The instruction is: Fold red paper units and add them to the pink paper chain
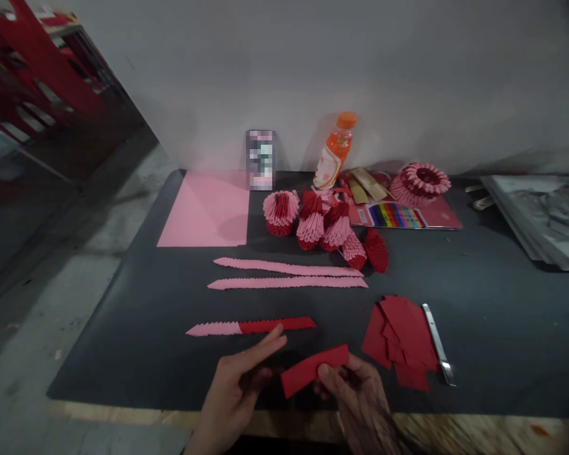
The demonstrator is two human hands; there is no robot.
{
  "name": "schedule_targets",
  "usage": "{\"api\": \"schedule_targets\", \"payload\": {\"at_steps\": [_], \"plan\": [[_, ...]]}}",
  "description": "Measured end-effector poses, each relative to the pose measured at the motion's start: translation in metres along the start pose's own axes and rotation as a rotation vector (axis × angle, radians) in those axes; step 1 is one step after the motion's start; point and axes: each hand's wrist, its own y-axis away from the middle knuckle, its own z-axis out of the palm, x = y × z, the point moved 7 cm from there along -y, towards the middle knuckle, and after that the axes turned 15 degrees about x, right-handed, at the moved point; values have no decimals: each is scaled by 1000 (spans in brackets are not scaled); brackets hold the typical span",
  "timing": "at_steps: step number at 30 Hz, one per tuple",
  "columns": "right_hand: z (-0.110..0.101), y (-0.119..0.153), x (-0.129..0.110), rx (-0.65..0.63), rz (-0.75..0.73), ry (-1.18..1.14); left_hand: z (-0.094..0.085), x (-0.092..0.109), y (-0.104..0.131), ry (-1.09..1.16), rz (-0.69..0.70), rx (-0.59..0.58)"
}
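My right hand point(358, 395) pinches a folded red paper strip point(299, 374) between thumb and fingers near the table's front edge. Just left of the strip, my left hand point(234, 388) has its fingers stretched out and holds nothing; its fingertips reach close to the red end of a pink-and-red chain of folded paper point(218, 328). Farther back lie two long pink folded-paper chains point(284, 283), side by side. To the right of my right hand, a loose pile of red paper pieces point(408, 335) rests beside a silver box-cutter-like blade tool point(437, 341).
On the dark table point(146, 354) are pink paper sheets point(208, 208), several pink-and-red folded-paper pieces point(310, 227), a round folded-paper ring point(420, 183) and a colourful flat pack point(436, 215). Against the wall stand a phone point(260, 161) and an orange drink bottle point(334, 155). Plastic-wrapped sheets point(545, 215) lie right.
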Motion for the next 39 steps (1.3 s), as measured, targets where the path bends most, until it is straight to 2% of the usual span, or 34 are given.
{"api": "schedule_targets", "payload": {"at_steps": [4, 8, 13, 20, 24, 29, 33, 39], "plan": [[7, 5, 5, -126, 62, 33, 2, 19, -3, 3, 260, 61], [8, 15, 7, -136, 55, 127, 10, 25, -1, 63, 307, 127], [6, 17, 6, 10, -111, 192, 11, 23, -1, 58, 205, 202], [6, 24, 1, 173, -125, 204, 19, 2, 10, 70, -87, 395], [4, 19, -1, 144, -167, 196, 24, -2, 15, 77, -181, 481], [7, 18, 3, 57, -150, 194, 28, -5, 17, 87, -277, 529], [9, 19, -2, 23, -182, 201, 30, -4, 14, 85, -335, 515], [8, 15, -7, 29, -234, 193, 30, 0, 15, 75, -329, 469]]}}
